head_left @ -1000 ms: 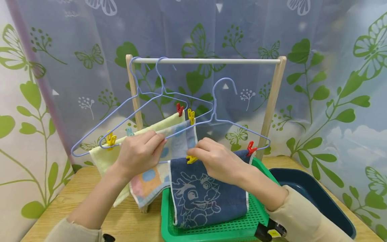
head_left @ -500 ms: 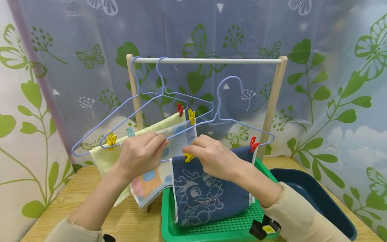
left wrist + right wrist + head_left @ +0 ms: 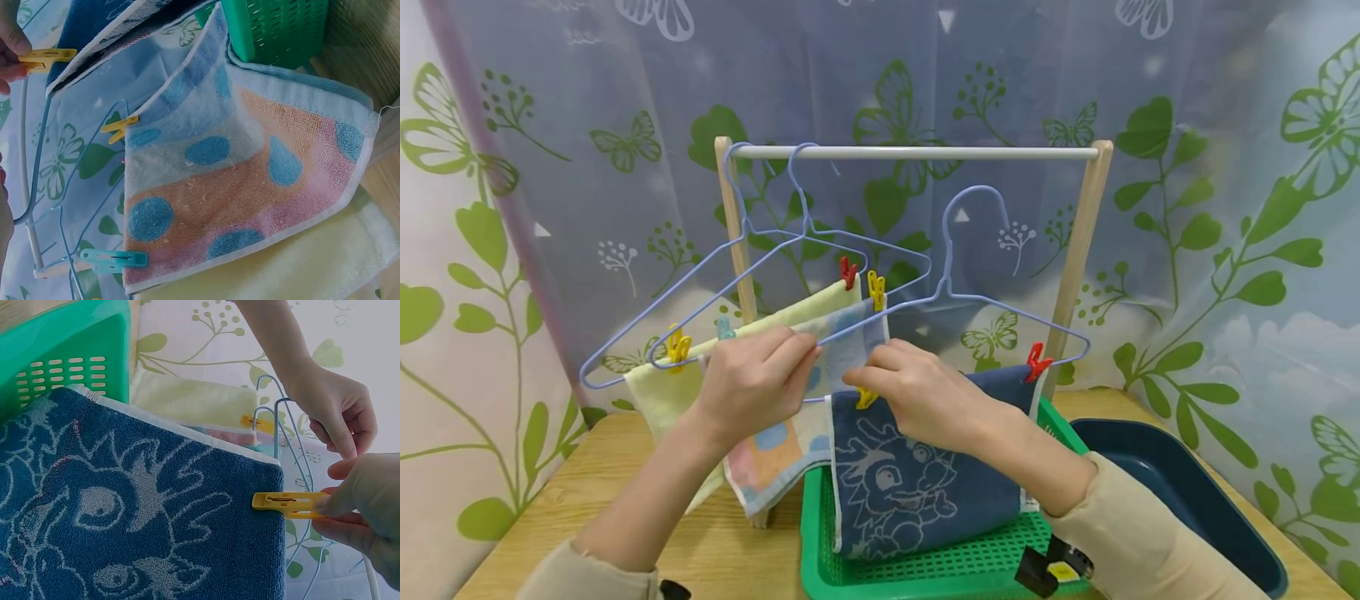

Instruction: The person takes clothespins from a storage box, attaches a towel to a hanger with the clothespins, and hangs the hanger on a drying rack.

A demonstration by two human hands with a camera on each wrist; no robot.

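Note:
A navy towel [image 3: 917,492] with a pale cartoon drawing hangs over the bottom bar of a blue hanger [image 3: 992,300]. At its right end a red clothespin [image 3: 1037,362] clips it. My right hand [image 3: 925,396] pinches a yellow clothespin [image 3: 287,503], whose tip sits on the towel's edge near its left corner. With curled fingers my left hand [image 3: 756,375] grips the hanger's left arm. Behind it hang a multicoloured towel [image 3: 206,181] and a pale yellow towel [image 3: 662,400], pinned on two other hangers.
A wooden rack with a white rail [image 3: 917,152] carries the two other hangers at its left. Under the navy towel lies a green perforated basket [image 3: 816,533], with a dark blue basin [image 3: 1187,475] to its right. A patterned curtain [image 3: 880,75] backs the table.
The held hanger has shifted right and its right end has risen slightly, with the towel along. My right hand and the yellow clothespin have moved a little left, nearer the towel's left corner.

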